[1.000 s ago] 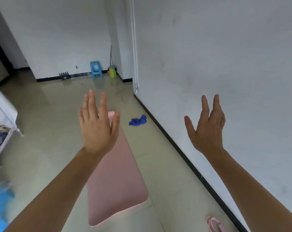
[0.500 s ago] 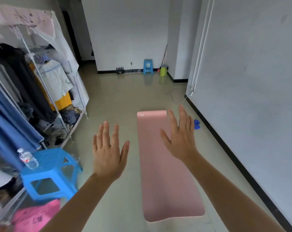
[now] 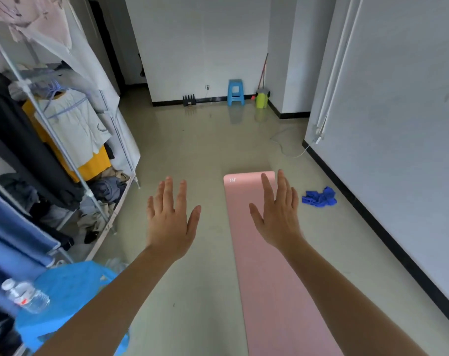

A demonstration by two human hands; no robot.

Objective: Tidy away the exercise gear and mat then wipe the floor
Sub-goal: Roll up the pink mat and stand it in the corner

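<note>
Head view, single frame. The left hand [image 3: 169,222] and the right hand [image 3: 277,217] are held out in the air, well apart, fingers straight and spread; nothing is gripped by either. The pink mat [image 3: 269,291] is noted fully unrolled and flat on the floor [image 3: 192,163], laid lengthwise near the right-hand wall. The right hand is seen over its far part, the left over bare floor. A crumpled blue cloth [image 3: 319,197] lies just beside the mat's far corner, between mat and wall. A white cable [image 3: 287,147] trails on the floor beyond the mat's far end.

Status, judged: tidying has not been started; the mat is untouched and no wiping is evident.

Hazards, judged:
- If rolling is begun off-square, a skewed, telescoped roll is to be expected.
- The floor appears glossy; a slip could be caused by the loose cloth or the mat edge being stepped on.
- The cable could be snagged by a foot at the far end.
- A water bottle [image 3: 25,295] sits by the blue stool [image 3: 71,286], close under the left arm, and could be knocked over by a careless swing.
</note>
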